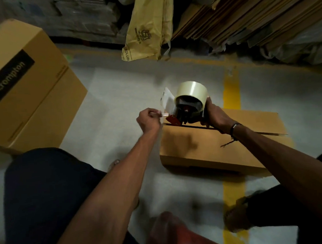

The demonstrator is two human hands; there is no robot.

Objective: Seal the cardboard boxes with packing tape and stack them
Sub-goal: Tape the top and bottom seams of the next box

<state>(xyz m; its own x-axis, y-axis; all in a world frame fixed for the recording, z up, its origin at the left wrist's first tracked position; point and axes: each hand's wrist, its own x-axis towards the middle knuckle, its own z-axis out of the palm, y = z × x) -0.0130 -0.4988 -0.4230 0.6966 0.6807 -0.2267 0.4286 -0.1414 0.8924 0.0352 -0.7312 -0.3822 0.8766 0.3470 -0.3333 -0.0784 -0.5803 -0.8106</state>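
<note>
A flat cardboard box lies on the floor in front of me, its top flaps not fully closed. My right hand grips a tape dispenser with a red blade end and a clear tape roll, held over the box's far left corner. My left hand pinches the loose end of the tape, which curls up beside the roll.
A large "Crompton" cardboard box stands at the left. Flattened cardboard sheets and a yellow bag lean at the back. Yellow floor lines run under the box. My knees and feet fill the bottom of the view.
</note>
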